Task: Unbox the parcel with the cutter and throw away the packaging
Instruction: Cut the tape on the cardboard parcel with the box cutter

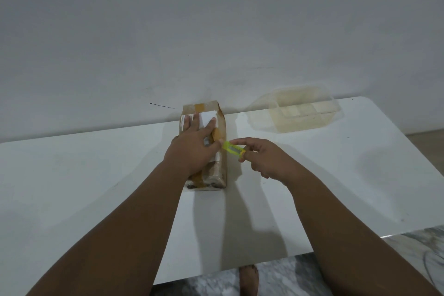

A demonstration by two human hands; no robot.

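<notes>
A brown cardboard parcel (219, 125), wrapped in brown tape with a white label on top, lies lengthwise on the white table (84, 175) near the wall. My left hand (192, 145) lies flat on top of it, fingers spread and pressing it down. My right hand (259, 160) pinches a small yellow-green cutter (233, 149) by its rear end. The cutter's tip points left at the parcel's upper right edge, close to my left thumb.
A clear plastic container (298, 113) stands on the table at the back right, against the grey wall. The table's front edge runs diagonally at the lower right, with marbled floor (300, 276) and a bare foot (248, 279) below it.
</notes>
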